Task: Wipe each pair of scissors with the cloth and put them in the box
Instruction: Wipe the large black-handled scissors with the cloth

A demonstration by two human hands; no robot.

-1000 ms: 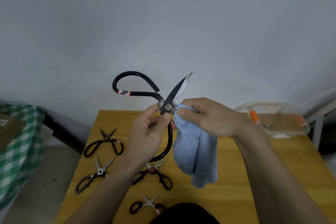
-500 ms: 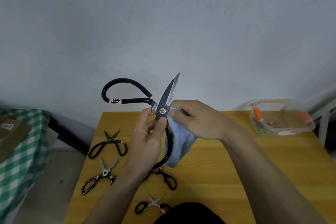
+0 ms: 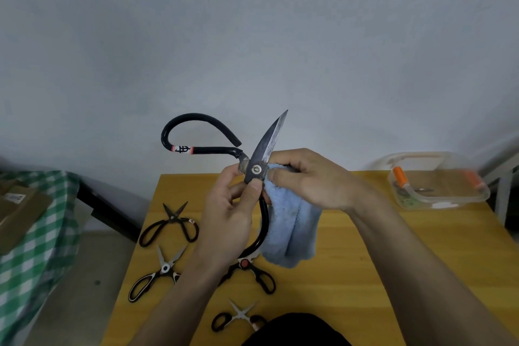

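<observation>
Blue fluffy cloth (image 3: 292, 227) sliding back to the pivot, hanging longer again; right hand (image 3: 311, 177) pinching it round the big black-handled scissors (image 3: 262, 154), left hand (image 3: 230, 211) gripping them above the bench's (image 3: 365, 261) middle. Wiping continuing; clear plastic box (image 3: 438, 182) waiting at far right corner.

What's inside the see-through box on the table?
Inside the clear box an orange-handled tool lies at the left end, and something orange sits at the right, too blurred to name. A small metal piece shows between them. The rest is too hazy to make out.
</observation>
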